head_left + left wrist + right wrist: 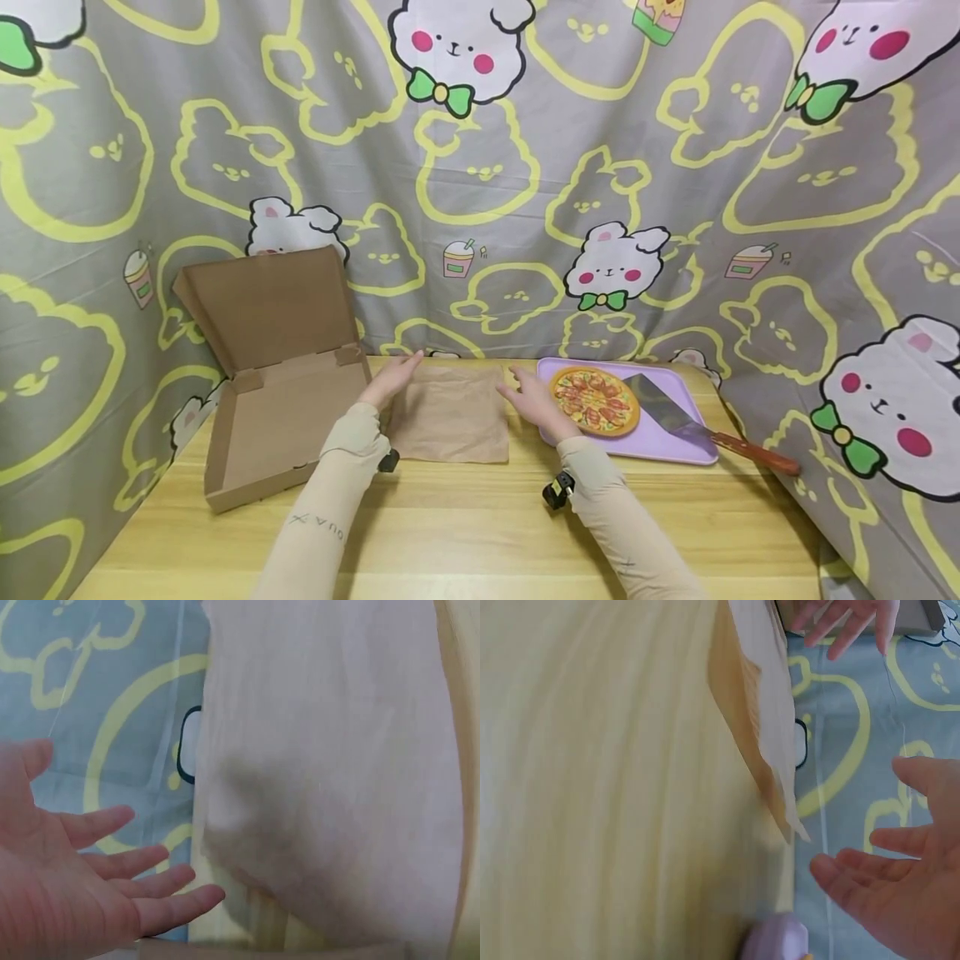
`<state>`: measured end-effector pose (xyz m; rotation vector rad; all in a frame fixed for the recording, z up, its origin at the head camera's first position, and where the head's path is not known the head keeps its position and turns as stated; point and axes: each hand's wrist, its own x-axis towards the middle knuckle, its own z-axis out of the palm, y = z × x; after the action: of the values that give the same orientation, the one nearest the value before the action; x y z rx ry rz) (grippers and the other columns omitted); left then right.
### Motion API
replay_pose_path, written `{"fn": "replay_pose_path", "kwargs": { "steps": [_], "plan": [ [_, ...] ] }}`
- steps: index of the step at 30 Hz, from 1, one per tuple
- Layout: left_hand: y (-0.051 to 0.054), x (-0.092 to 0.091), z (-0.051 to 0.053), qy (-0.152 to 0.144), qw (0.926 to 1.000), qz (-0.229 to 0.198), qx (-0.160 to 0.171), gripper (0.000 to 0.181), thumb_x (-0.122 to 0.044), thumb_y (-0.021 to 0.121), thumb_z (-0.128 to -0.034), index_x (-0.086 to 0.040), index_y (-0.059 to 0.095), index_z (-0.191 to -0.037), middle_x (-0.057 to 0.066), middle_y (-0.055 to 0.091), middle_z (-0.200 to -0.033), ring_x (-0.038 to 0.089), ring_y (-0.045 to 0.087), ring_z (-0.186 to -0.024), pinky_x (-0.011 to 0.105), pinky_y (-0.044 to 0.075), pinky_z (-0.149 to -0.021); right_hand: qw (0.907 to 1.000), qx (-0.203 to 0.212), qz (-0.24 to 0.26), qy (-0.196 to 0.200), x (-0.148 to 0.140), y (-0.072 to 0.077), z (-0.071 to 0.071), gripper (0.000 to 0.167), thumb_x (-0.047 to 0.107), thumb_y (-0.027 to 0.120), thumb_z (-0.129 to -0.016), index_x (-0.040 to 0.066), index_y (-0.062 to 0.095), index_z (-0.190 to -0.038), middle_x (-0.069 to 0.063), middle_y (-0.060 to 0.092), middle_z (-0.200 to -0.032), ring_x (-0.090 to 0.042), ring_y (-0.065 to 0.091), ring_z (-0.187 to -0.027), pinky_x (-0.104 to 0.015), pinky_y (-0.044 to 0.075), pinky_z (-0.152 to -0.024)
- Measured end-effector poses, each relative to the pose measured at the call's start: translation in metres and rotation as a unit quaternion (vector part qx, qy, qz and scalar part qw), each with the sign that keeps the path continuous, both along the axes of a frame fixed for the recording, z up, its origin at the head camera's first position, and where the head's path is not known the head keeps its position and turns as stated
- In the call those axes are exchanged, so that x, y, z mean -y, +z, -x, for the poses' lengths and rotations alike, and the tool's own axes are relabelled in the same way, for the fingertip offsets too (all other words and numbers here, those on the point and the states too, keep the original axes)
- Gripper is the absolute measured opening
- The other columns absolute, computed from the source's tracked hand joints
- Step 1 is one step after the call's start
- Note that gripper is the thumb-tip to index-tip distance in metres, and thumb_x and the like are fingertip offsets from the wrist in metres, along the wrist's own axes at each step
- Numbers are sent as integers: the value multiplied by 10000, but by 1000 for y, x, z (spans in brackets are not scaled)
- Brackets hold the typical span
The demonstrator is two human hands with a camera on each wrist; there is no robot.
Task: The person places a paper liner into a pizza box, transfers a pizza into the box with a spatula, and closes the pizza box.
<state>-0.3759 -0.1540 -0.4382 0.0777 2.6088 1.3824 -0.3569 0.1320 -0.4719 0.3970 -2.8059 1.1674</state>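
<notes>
A sheet of brown paper lies on the wooden table between my two hands. My left hand hovers by the sheet's left edge, and in the left wrist view its fingers are spread and hold nothing. Off the sheet's right side is my right hand, its fingers loosely extended and nothing in them. In the right wrist view the near edge of the brown paper stands slightly raised from the table. Close to the right hand, a pizza sits on a lilac tray.
An opened cardboard pizza box stands at the left with its lid tilted back. A pizza spatula lies across the tray, its wooden handle sticking out past the right rim. A patterned curtain hangs behind the table.
</notes>
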Motion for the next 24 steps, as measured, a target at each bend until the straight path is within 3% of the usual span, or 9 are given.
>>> {"fn": "replay_pose_path", "kwargs": {
  "steps": [4,8,13,18,21,24],
  "plan": [
    [-4,0,2,123,9994,-234,210,728,-541,284,-1026,5,283,-1508,244,303,-1554,420,269,-1445,531,230,-1187,9995,294,100,64,6,-4,-3,605,286,554,-986,-87,379,-1429,-310,465,-1418,-442,509,-1268,-514,406,-1076],
    [-7,0,5,225,9987,-350,294,692,-492,297,-1037,19,283,-1504,247,290,-1557,416,254,-1451,526,218,-1191,9994,305,120,58,9,-8,-5,619,284,547,-986,-112,364,-1424,-334,453,-1414,-444,458,-1316,-516,360,-1117],
    [-7,0,5,425,9968,-559,392,689,-462,316,-1037,54,283,-1492,267,289,-1549,418,268,-1443,511,229,-1191,9935,754,852,-62,12,-6,-10,638,297,548,-986,-64,329,-1464,-318,402,-1464,-443,435,-1336,-520,380,-1100],
    [-5,0,5,624,9937,-701,618,728,-493,331,-1025,49,252,-1505,256,262,-1566,413,241,-1456,506,198,-1204,9645,1608,2084,-205,16,-6,-8,649,258,529,-1000,-12,239,-1514,-326,275,-1525,-478,449,-1306,-484,489,-999],
    [-6,0,5,633,9929,-706,713,733,-496,328,-1026,43,232,-1512,254,248,-1572,412,230,-1460,513,194,-1204,9479,1919,2525,-307,16,-7,-7,666,242,536,-997,0,207,-1524,-326,231,-1537,-486,449,-1299,-470,505,-980],
    [-7,0,5,691,9912,-787,810,726,-497,326,-1026,26,224,-1520,251,269,-1565,414,276,-1441,556,263,-1167,9359,2058,2827,-421,14,-10,-8,680,198,565,-978,10,206,-1524,-318,230,-1534,-467,446,-1305,-472,499,-985]
  ]
}}
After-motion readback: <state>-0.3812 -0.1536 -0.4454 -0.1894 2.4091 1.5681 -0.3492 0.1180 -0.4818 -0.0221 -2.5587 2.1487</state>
